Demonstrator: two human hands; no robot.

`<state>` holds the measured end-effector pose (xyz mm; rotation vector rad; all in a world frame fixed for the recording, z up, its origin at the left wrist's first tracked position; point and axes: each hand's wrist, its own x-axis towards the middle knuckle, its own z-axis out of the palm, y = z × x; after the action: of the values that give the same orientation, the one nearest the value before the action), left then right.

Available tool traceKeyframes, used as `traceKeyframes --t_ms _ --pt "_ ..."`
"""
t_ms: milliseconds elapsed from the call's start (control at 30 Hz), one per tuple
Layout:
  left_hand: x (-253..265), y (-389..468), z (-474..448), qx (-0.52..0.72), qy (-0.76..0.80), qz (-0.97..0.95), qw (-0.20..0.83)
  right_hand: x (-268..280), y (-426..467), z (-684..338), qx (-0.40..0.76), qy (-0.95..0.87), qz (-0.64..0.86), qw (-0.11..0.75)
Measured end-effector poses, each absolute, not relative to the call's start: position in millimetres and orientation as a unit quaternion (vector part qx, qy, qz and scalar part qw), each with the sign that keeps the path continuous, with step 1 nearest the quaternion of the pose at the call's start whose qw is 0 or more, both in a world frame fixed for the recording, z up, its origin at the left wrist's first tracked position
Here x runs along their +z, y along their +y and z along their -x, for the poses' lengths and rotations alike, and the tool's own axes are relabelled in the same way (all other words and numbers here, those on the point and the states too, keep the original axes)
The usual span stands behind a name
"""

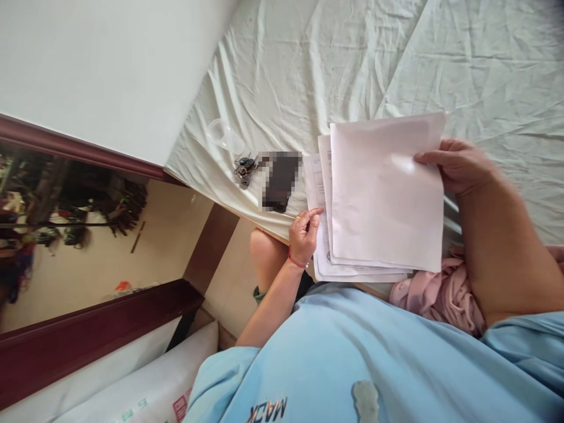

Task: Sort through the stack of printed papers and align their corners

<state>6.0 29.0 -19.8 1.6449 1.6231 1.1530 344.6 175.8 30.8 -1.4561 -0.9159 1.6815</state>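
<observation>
My right hand [462,167] is closed on the right edge of a blank white sheet of paper [383,200], thumb on its upper face. Beneath that sheet, printed papers [314,182] stick out along the left and bottom sides, fanned slightly apart. My left hand [304,235] is closed at the left edge of these printed papers, with the index finger lying over their margin. How far its other fingers reach under the papers is hidden. A ring is on that hand, and a red cord circles the wrist.
On the pale, wrinkled bed sheet [273,88] lie a blurred-out dark object [284,179], a bunch of keys [245,170] and a clear plastic cup [225,136]. Pink cloth [445,296] is bunched near my right forearm. A doorway with a dark red frame [110,308] stands left.
</observation>
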Motion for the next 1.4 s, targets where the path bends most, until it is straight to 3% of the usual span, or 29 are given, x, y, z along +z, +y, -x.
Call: traceKeyframes --t_ms 533,1000,1233,1400 --pt "-24 29 -7 0.443 0.616 -0.589 0.276 28 171 -333 0.718 -0.363 0.504 0.315" --pt "-32 28 -7 0.448 0.667 -0.531 0.268 14 176 -341 0.684 -0.386 0.527 0.325" --pt "-33 28 -7 0.447 0.663 -0.545 0.254 17 176 -350 0.656 -0.408 0.569 0.282" --pt "-43 29 -10 0.485 0.639 -0.534 0.268 22 179 -360 0.628 -0.381 0.591 0.334"
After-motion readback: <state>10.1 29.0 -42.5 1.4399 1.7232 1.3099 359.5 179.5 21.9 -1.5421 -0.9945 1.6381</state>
